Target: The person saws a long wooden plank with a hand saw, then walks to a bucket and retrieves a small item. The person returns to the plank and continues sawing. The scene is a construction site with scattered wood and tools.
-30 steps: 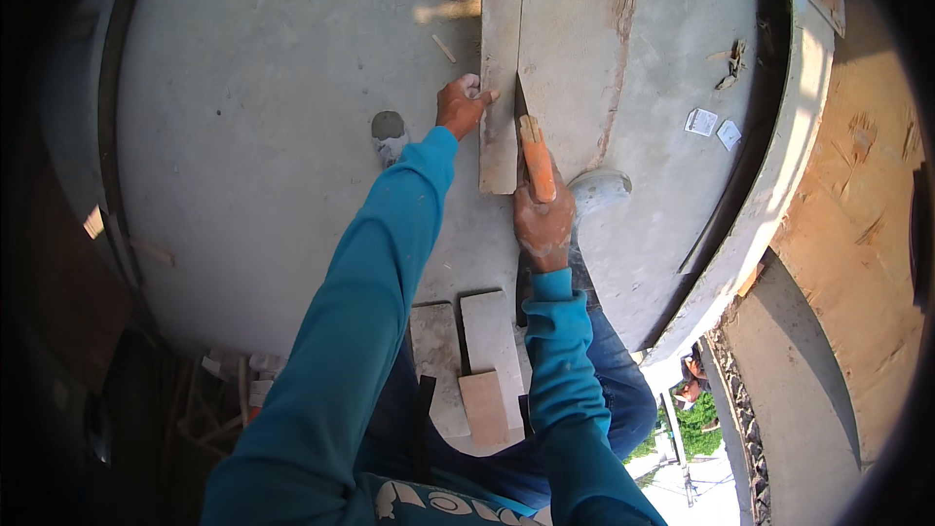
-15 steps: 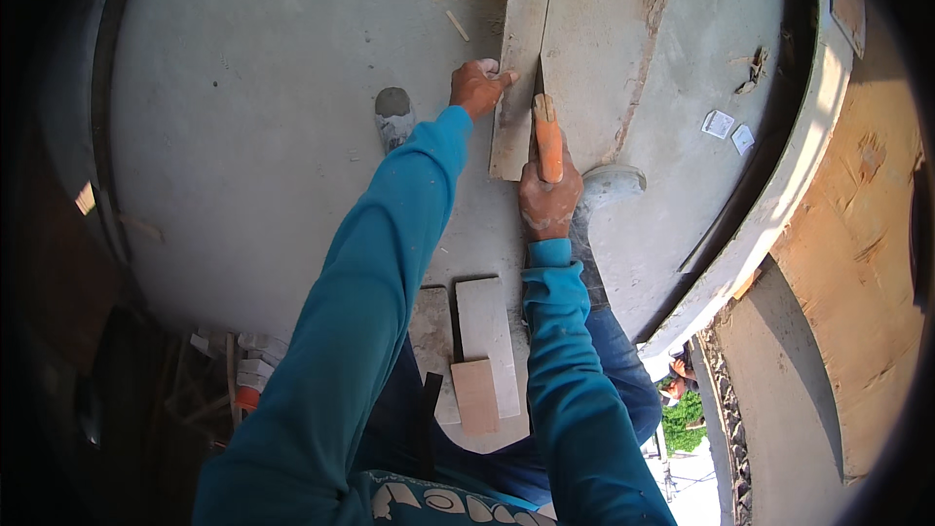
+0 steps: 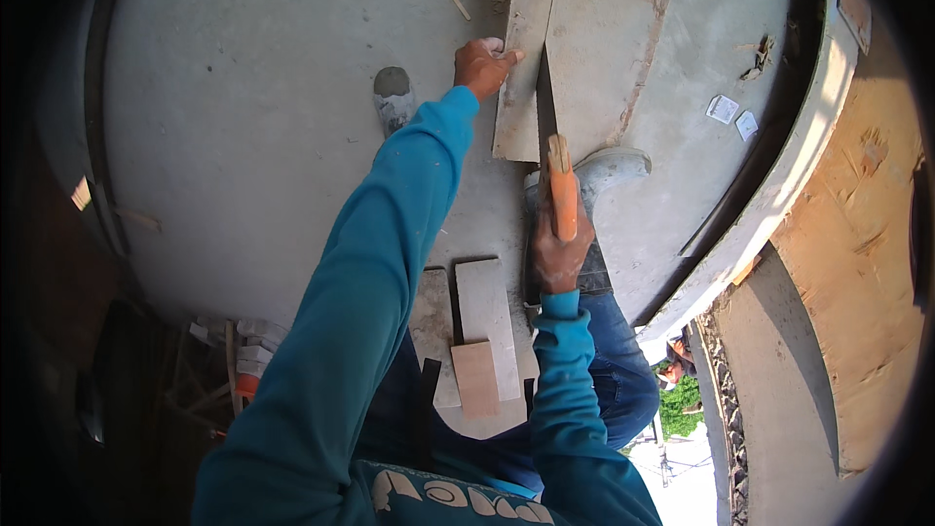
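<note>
A long greyish wooden board [image 3: 604, 58] stretches away from me, with a straight cut or dark line running along it toward the far edge. My right hand [image 3: 563, 258] is wrapped round the orange handle of a hand saw [image 3: 562, 185]. The dark blade lies in the slit near the board's close end. On the board's left edge, my left hand [image 3: 482, 68] is closed, thumb on top, gripping the narrow strip [image 3: 521, 107] beside the slit; its lower fingers are hidden. My right boot [image 3: 618, 166] rests at the near end of the board.
Flat offcuts lie between my legs: a pale one [image 3: 487, 302] and a pinkish one [image 3: 477, 380]. Two small white pieces [image 3: 723, 109] lie at right. A curved rim [image 3: 799, 175] bounds the floor, with a plywood sheet [image 3: 867, 234] beyond. Below that edge, another person [image 3: 679, 360] partly shows.
My right hand has pulled the saw back toward me, so more of the blade shows. My left hand keeps its grip on the strip.
</note>
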A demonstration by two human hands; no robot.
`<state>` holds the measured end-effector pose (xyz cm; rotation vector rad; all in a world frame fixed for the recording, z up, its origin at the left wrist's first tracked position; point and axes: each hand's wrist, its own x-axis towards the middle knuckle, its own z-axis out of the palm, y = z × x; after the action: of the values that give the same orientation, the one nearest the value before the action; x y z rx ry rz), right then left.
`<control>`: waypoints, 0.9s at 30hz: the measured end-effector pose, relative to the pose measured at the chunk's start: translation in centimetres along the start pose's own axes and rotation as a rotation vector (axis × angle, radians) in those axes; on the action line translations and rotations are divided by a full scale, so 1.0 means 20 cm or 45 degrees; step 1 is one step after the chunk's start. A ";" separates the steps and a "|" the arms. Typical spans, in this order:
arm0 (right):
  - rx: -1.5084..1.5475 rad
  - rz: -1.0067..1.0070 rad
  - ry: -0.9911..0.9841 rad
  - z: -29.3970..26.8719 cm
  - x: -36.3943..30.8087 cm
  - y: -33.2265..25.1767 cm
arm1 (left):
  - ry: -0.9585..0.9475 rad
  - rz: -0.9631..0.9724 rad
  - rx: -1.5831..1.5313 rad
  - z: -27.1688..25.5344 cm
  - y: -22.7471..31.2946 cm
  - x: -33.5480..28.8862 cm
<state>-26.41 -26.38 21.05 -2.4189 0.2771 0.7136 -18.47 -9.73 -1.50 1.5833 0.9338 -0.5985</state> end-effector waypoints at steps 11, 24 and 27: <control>0.097 0.061 -0.093 -0.41 -0.68 -0.21 | -0.107 -0.013 0.017 -0.06 -0.05 0.01; 0.207 -0.092 0.049 0.02 0.07 -0.07 | -0.018 0.028 0.080 -0.02 -0.05 0.05; 0.113 0.025 -0.075 -0.32 -0.50 -0.17 | -0.110 0.022 0.038 -0.08 0.03 0.02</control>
<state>-30.94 -27.18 32.53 -2.3103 0.3025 0.7642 -17.99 -8.06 -1.16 1.5779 0.8496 -0.6667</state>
